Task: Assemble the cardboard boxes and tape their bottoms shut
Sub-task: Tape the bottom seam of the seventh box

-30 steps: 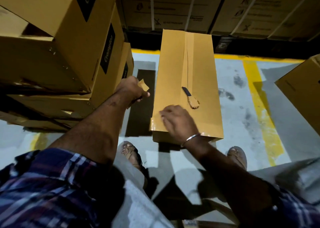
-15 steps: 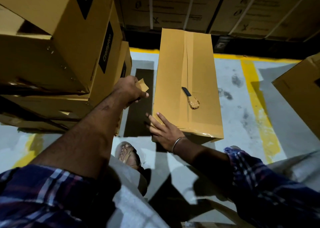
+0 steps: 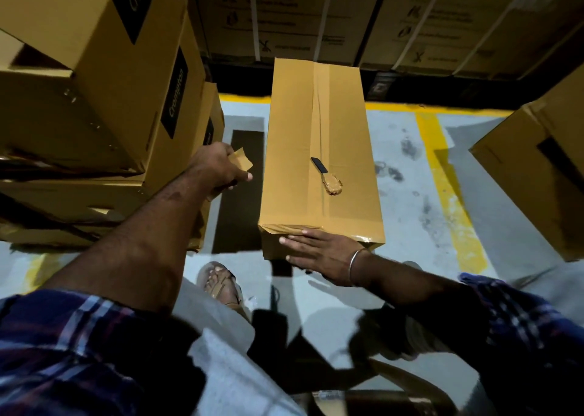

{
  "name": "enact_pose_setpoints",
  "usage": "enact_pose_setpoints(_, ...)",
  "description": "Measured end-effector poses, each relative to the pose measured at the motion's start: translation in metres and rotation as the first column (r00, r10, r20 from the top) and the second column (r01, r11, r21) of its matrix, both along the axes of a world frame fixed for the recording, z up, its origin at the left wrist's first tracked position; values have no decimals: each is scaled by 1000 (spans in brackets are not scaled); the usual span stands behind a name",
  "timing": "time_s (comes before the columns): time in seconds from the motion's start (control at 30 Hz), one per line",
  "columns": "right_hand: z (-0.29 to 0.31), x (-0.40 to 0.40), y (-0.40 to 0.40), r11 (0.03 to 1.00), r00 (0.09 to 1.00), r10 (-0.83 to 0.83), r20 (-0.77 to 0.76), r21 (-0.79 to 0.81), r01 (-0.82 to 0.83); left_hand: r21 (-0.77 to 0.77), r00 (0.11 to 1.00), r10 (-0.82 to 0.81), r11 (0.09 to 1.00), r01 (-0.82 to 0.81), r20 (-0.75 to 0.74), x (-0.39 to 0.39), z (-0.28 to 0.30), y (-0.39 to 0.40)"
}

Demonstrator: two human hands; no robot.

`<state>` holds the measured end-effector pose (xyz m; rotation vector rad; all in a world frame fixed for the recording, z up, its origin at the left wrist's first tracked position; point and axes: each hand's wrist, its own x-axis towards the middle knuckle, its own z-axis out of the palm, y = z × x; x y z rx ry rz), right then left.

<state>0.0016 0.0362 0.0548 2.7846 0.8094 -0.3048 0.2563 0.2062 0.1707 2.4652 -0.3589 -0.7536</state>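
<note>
— One long box (image 3: 319, 150) is lying on the floor (image 3: 410, 175), its seam taped?
— Yes; your right hand (image 3: 319, 252) is pressing flat-fingered on its near end, your left hand (image 3: 218, 169) pinching tape (image 3: 241, 162).

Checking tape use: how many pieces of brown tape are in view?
2: a loose piece of tape pinched in the left hand, and a tape strip along the box seam. More may be hidden.
</note>
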Motion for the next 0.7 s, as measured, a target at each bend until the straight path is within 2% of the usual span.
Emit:
enact_pose_setpoints(0.07, 6, -7, -6, 993, 999, 12, -49, 122, -6, 15, 1000, 5, 1000, -5, -6, 0, 0, -1)
enact_pose_setpoints(0.13, 16, -14, -8, 959, 995, -36, -94, 276, 61, 12, 1000, 11, 1000, -11, -12, 0, 0, -3)
enact_pose_setpoints(0.23, 31, -14, -11, 893, 978, -204, -38, 401, 202, 12, 1000, 24, 1000, -24, -13, -3, 0, -6)
enact_pose_setpoints(0.37, 34, 0, -10, 742, 879, -437, -191, 476, 472, 79, 999, 36, 996, -36, 4, -13, -3, -13)
enact_pose_setpoints(0.47, 40, 9, 3, 653, 798, -563, -216, 476, 589, 155, 999, 10, 988, -18, 47, -22, -8, -20)
enact_pose_setpoints(0.6, 47, 19, 31, 717, 762, -606, -230, 257, 648, 216, 997, 15, 976, -32, 76, -27, -14, -27)
enact_pose_setpoints(0.7, 50, 32, 52, 706, 761, -594, -260, 284, 649, 228, 997, 21, 973, -38, 76, -27, -15, -29)
